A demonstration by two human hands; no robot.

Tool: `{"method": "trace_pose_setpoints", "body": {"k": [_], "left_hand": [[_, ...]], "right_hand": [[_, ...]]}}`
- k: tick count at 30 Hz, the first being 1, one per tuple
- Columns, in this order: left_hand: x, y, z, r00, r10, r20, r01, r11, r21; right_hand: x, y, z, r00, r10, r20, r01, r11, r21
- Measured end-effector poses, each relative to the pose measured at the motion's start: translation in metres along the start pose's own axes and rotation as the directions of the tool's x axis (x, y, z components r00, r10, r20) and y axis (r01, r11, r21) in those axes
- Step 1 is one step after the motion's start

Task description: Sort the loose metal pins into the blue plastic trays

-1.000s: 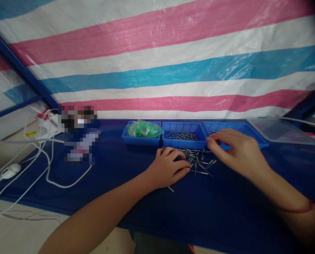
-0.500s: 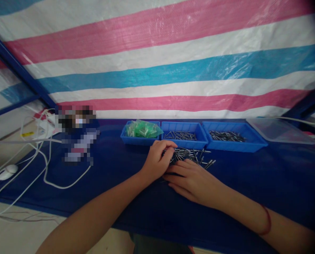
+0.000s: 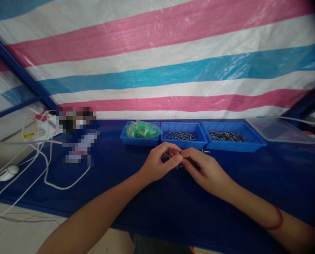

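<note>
Close together over a dark blue, glossy worktop [image 3: 199,215], the person's two bare hands meet at the fingertips. The left hand [image 3: 160,164] curves its thumb and index finger into a loop, their tips drawn near each other. The right hand [image 3: 207,169], with a thin dark red band [image 3: 277,218] around its wrist, brings its thumb and index finger together against the left hand's fingertips. Whether either set of fingers pinches a piece cannot be told, since the tips hide that spot.

A loose heap of thin, silver metal pins [image 3: 167,155] lies on the worktop beneath and just beyond the hands, mostly covered by them; a few show through the left hand's loop.

Behind the heap, three blue rectangular plastic bins stand in a row. The left bin [image 3: 140,141] holds a green-tinted clear plastic bag [image 3: 144,129]; the middle bin [image 3: 185,144] and the right bin [image 3: 236,146] each hold similar slim metal pieces. A translucent flat plastic sheet [image 3: 279,130] lies beside the right bin.
</note>
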State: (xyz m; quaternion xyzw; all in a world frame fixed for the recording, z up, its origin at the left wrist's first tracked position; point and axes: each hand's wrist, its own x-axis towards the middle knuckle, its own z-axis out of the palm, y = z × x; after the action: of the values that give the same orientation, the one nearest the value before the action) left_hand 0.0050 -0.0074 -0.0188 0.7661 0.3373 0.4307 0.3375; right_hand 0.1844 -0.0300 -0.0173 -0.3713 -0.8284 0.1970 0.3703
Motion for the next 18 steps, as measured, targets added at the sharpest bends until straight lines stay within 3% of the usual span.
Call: {"method": "trace_pose_setpoints", "body": {"k": [3, 11, 18], "left_hand": [[0.0001, 0.0012, 0.0023, 1.0, 0.015, -0.017, -0.014, 1.0, 0.02], [0.0004, -0.001, 0.006, 0.993, -0.103, -0.062, 0.101, 0.994, -0.029], [0.0018, 0.0015, 0.0037, 0.99, -0.096, -0.106, 0.087, 0.993, -0.081]], "right_hand": [[0.0003, -0.0009, -0.0008, 0.995, 0.086, -0.042, -0.083, 0.994, 0.069], [-0.0016, 0.0033, 0.0019, 0.98, 0.194, -0.04, -0.184, 0.966, 0.182], [-0.0002, 0.0059, 0.0047, 0.961, 0.271, 0.057, -0.27, 0.876, 0.399]]}}
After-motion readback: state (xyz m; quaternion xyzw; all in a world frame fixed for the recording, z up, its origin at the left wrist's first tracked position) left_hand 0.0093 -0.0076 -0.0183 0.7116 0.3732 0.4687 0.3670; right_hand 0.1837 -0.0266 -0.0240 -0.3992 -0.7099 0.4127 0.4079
